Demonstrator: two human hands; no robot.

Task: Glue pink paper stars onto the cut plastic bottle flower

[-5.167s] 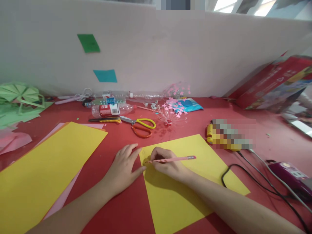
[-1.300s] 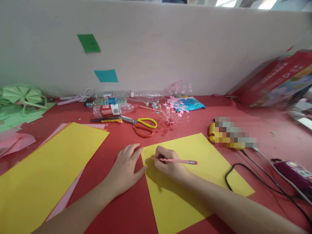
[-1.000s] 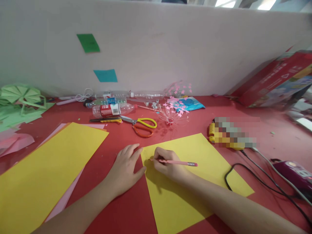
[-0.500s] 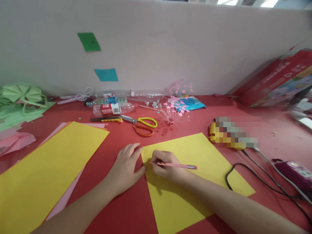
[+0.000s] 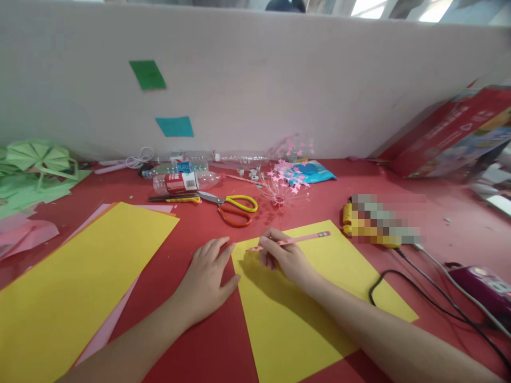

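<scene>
A yellow sheet of paper (image 5: 295, 324) lies on the red table, with faint pencil marks near its upper left corner. My right hand (image 5: 285, 255) is closed around a pink pencil (image 5: 303, 238) above that sheet. The pencil's tip points left at the marked corner; whether it touches the paper I cannot tell. Flat on the table at the sheet's left edge rests my left hand (image 5: 211, 279), fingers spread, fingertips at the paper's border and nothing held.
Further left lies a stack of yellow (image 5: 91, 276) and pink paper. Scissors (image 5: 235, 205), a utility knife (image 5: 175, 199) and plastic bottles (image 5: 187, 182) lie behind the hands. At right are a hot glue gun-like yellow object (image 5: 347, 218), cables (image 5: 423, 298) and a red box (image 5: 451, 133).
My right hand has lifted slightly up and to the right with the pencil, whose eraser end now tilts higher. My left hand stays in place.
</scene>
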